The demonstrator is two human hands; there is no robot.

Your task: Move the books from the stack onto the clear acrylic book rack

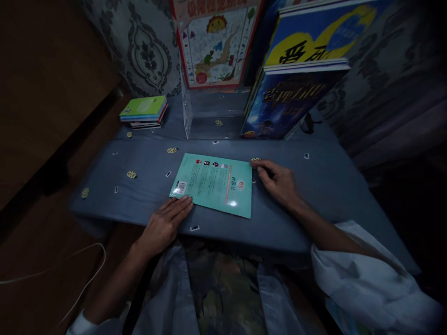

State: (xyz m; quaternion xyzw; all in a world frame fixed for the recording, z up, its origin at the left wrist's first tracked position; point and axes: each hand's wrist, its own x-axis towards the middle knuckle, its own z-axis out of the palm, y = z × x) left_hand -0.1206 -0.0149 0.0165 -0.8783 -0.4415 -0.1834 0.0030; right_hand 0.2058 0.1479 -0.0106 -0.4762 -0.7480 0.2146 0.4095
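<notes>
- The left hand (pixel 167 221) is laid palm down, its fingers stretched out and close together, with the tips set at the near edge of the teal booklet (pixel 209 190), by its left corner. If the cover is to be kept uncreased, light, even pressure is best applied there.
- The teal booklet is laid flat near the middle of the table, its barcode turned up. Glare is caught on its glossy cover, so slipping should be guarded against.
- The right hand (pixel 279 184) is bent, its forefinger extended to the booklet's far right corner; whether the page edges are pinched cannot be told. The corner is best not bent.
- Farther off, a stack of thin books (pixel 146 107) is set at the far left of the blue tablecloth (pixel 146 200), which is printed with yellow motifs.
- Behind the booklet, a clear stand (pixel 187 116) is filled with upright books (pixel 286 102), backed by patterned wall covering (pixel 148 51).
</notes>
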